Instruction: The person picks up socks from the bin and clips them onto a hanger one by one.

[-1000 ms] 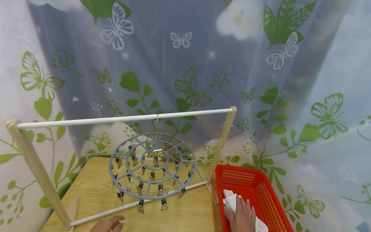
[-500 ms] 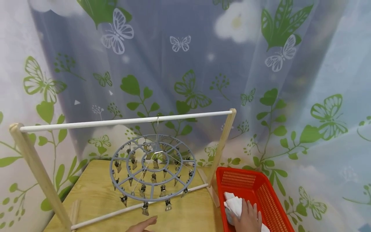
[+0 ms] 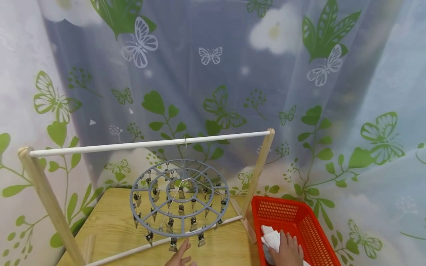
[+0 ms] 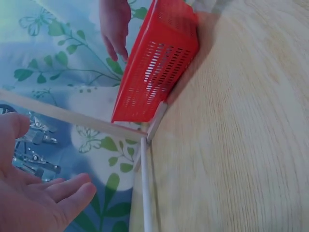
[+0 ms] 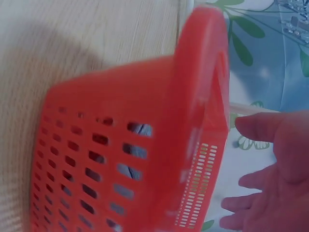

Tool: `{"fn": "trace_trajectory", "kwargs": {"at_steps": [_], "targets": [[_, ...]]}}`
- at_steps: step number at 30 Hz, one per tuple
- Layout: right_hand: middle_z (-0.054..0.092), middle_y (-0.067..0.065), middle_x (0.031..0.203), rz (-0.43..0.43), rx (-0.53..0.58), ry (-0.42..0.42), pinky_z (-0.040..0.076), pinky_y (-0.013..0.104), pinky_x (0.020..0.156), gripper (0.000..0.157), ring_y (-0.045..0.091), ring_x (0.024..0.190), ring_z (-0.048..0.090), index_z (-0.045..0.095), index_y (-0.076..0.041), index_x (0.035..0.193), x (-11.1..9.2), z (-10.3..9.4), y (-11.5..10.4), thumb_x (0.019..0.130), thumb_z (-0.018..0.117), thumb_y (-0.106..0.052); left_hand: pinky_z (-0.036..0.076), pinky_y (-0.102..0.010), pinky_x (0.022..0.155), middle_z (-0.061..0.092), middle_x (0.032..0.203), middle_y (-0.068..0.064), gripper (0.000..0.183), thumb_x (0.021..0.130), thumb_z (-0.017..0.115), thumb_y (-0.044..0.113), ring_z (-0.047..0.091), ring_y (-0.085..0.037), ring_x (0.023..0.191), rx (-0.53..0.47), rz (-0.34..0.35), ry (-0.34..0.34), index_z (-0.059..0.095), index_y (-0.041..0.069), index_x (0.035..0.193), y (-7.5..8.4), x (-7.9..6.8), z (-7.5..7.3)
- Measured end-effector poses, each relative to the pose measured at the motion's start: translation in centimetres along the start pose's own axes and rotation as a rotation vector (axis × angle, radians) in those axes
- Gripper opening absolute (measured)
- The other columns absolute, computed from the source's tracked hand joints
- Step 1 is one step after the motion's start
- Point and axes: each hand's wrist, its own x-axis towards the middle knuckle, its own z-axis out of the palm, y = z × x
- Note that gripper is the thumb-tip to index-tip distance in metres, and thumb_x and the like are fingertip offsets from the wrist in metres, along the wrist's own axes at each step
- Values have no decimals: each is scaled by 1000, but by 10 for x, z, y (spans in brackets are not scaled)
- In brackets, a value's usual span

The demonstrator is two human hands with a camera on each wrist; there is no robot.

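Note:
A round grey clip hanger [image 3: 182, 234] with several metal clips hangs by its hook from a white rod [image 3: 100, 148]. My left hand [image 3: 181, 256] is just below its front edge, fingertips near a dangling clip [image 3: 173, 244]; the left wrist view shows this hand [image 4: 43, 198] with fingers spread and nothing between them. Over the red basket [image 3: 257, 221] is my right hand [image 3: 287, 252], overlapping white cloths [image 3: 273, 239] in the head view. In the right wrist view the right hand's fingers [image 5: 263, 128] stretch loosely beyond the basket rim, holding nothing.
Wooden posts [image 3: 50, 207] hold up the rod at both ends, with a lower white bar [image 3: 133, 253] near the wooden tabletop [image 3: 111, 210]. The basket stands right of the frame. A curtain [image 3: 213, 85] printed with leaves and butterflies hangs behind.
My left hand has moved right and up, to the hanger's front clips. The hanger has turned slightly. My right hand has shifted a little to the right over the cloths.

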Motion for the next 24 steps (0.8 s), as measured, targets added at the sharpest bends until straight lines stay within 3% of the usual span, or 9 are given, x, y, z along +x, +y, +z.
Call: {"fn": "trace_trajectory", "kwargs": {"at_steps": [2,6,10,15,20,24], "targets": [[37,41,137,13,-6,-34,24,72,103,77,60,130,26,39,12,138,3,-1,0,85,70,-35,32,-69,101,-1,145,-48,100,97,60,38,22,-69,125,44,-2,73,-6,-17,146,13,-6,10],[33,43,138,57,4,-110,25,72,102,76,59,130,26,40,12,137,10,-3,-2,85,69,-35,35,-71,96,10,147,-44,94,96,60,42,29,-66,124,115,34,117,7,-12,150,15,-4,18],[32,43,139,50,20,-132,25,71,103,75,59,130,25,39,13,136,16,-3,0,85,69,-33,37,-68,97,19,149,-39,90,95,59,45,34,-61,126,150,43,146,14,-9,151,21,-2,25],[37,43,135,25,8,-137,28,70,101,73,58,127,31,40,15,134,21,-4,3,85,69,-32,40,-62,100,21,150,-38,89,96,59,43,34,-58,128,100,60,143,13,-11,150,27,0,30],[41,41,132,58,-4,-170,34,69,97,72,55,124,37,41,14,134,24,-2,4,85,70,-30,44,-55,100,22,148,-40,83,99,56,37,37,-56,128,54,91,113,13,-15,148,29,5,29],[38,42,133,92,-10,-225,32,71,97,72,56,123,37,40,10,138,31,-1,6,85,69,-29,46,-55,99,24,146,-41,80,100,55,34,43,-53,125,73,120,88,14,-17,146,32,8,30]]}}
